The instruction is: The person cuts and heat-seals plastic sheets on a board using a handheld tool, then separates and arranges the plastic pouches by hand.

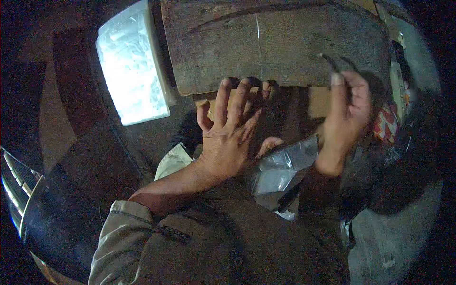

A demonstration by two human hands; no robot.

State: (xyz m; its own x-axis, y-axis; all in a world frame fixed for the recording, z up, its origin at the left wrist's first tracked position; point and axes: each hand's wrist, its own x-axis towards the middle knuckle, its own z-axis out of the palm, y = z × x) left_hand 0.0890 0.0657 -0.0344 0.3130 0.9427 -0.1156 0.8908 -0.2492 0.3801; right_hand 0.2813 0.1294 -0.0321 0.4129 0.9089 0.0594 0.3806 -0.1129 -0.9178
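Note:
A worn wooden board (285,52) lies before me, with a thin pale line (258,26), perhaps a thread or a scratch, near its far edge. My left hand (230,118) reaches to the board's near edge, back up, its fingers spread and the fingertips at the edge. Nothing shows in its grasp. My right hand (349,102) is raised at the board's right part, fingers closed around a slim dark tool (327,60) with a light tip pointing up and left. The tool's exact kind is unclear, and the fingers hide its other end.
A stack of clear plastic sheets or bags (133,71) glares brightly left of the board. More clear plastic (280,168) lies close to my body below the board. A red and white packet (385,123) is at the right. Cardboard-coloured pieces show under the board's near edge.

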